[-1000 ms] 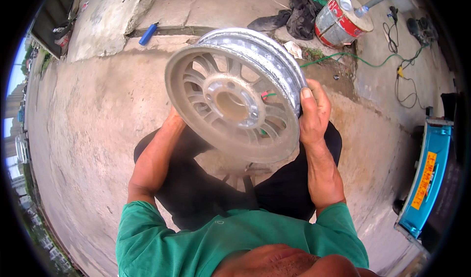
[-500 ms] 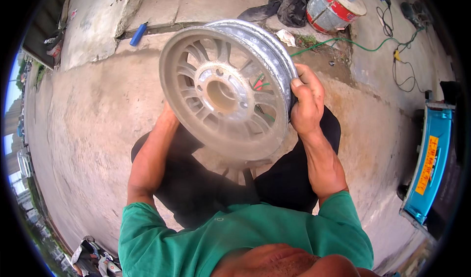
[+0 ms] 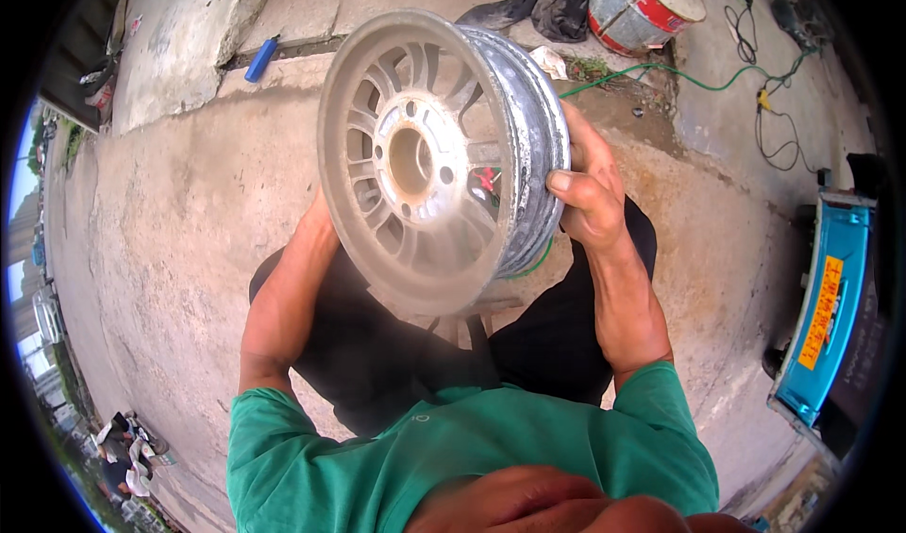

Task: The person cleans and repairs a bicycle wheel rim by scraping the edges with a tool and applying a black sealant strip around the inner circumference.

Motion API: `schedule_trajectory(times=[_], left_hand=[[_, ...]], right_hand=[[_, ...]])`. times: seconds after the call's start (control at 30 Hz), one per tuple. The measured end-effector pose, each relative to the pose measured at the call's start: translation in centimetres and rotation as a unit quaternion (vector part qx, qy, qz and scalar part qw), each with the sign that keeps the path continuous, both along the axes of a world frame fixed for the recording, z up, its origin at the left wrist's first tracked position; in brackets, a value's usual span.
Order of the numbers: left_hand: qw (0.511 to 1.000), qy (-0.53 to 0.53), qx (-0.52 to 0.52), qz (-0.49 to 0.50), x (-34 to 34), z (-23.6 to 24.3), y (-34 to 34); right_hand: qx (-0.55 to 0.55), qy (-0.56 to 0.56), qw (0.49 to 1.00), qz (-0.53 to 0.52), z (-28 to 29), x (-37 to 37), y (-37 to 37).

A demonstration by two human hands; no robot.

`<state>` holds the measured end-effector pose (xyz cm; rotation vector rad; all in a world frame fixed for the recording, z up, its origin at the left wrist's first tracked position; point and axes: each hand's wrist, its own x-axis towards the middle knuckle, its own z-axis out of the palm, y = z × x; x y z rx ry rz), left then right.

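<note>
In the upper centre of the frame, a tilted metal wheel (image 3: 439, 141) was held up. The right hand (image 3: 596, 193) was closed on its right edge, thumb in front. The left hand was hidden behind the wheel, its grip impossible to tell. A red-and-grey drum (image 3: 630, 12) stood upper right.

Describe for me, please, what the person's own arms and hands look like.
Both arms wear plain green short sleeves, the left sleeve and the right sleeve matching. Below them, the left forearm and right forearm are bare. The right hand has no glove, and no watch shows at its wrist. The left hand is hidden from view.
</note>
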<state>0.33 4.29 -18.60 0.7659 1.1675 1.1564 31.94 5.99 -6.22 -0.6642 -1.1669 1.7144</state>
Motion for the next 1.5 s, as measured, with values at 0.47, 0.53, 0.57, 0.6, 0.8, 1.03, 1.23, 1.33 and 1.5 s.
schedule_trajectory(times=[0.47, 0.53, 0.57, 0.6, 0.8, 1.03, 1.23, 1.33, 1.5], left_hand=[[0.999, -0.038, -0.035, -0.007, 0.8, 0.7, 0.6], [0.998, -0.055, -0.044, 0.004, 0.3, 1.0, 0.3], [0.996, -0.070, -0.058, 0.006, 0.3, 1.0, 0.2], [0.993, -0.087, -0.080, 0.018, -0.3, 1.7, -0.4], [0.943, -0.218, -0.235, 0.086, 0.0, 2.6, -1.4], [0.944, -0.256, -0.195, 0.069, -0.8, -0.8, -2.0], [0.947, -0.234, -0.199, 0.091, -0.6, 1.5, -2.0], [0.951, -0.216, -0.192, 0.107, -0.8, 0.9, -1.9], [0.955, -0.198, -0.170, 0.138, -0.8, 1.9, -2.1]], right_hand=[[-0.057, 0.017, 0.998, 0.013, -0.3, 0.2, 1.3], [-0.063, 0.022, 0.998, 0.002, -0.6, -0.9, 1.5], [-0.059, 0.001, 0.998, -0.005, -1.0, -0.8, 1.3], [-0.048, -0.008, 0.999, 0.005, -1.5, -0.7, 1.4], [-0.037, 0.021, 0.999, 0.001, -3.4, -0.8, 1.4], [-0.153, 0.066, 0.986, 0.000, -6.7, 0.3, 2.3], [-0.116, 0.061, 0.991, 0.007, -6.4, -0.4, 2.6], [-0.127, 0.075, 0.989, 0.026, -6.1, -0.9, 2.5], [-0.159, 0.098, 0.981, 0.049, -5.7, -1.4, 2.7]])
